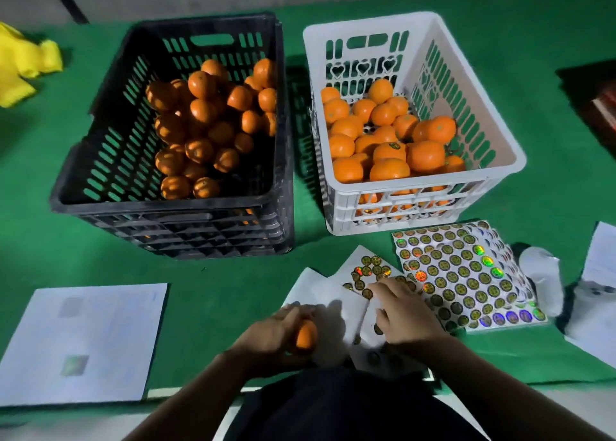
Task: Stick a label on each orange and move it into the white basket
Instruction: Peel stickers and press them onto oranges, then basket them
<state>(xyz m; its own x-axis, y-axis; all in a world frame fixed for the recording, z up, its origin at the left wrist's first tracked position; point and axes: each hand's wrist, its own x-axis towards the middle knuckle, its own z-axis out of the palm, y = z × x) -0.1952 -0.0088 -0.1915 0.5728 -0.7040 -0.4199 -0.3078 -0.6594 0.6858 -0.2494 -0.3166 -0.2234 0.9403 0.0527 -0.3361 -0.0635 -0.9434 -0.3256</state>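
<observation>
My left hand [271, 335] grips an orange [306, 335] near the table's front edge. My right hand [405, 310] rests on a partly used label sheet [366, 270], with its fingertips on the round gold labels. A fuller sheet of labels [466, 274] lies just to the right. The white basket [493, 134] stands at the back right and holds several oranges; one of them shows a dark label on top. The black crate [110, 134] at the back left holds several more oranges.
A white paper sheet [83, 344] lies at the front left. White backing papers [596, 290] and a crumpled white piece [540, 277] sit at the right. A yellow object [23, 64] lies at the far left. Green cloth [233, 287] covers the table.
</observation>
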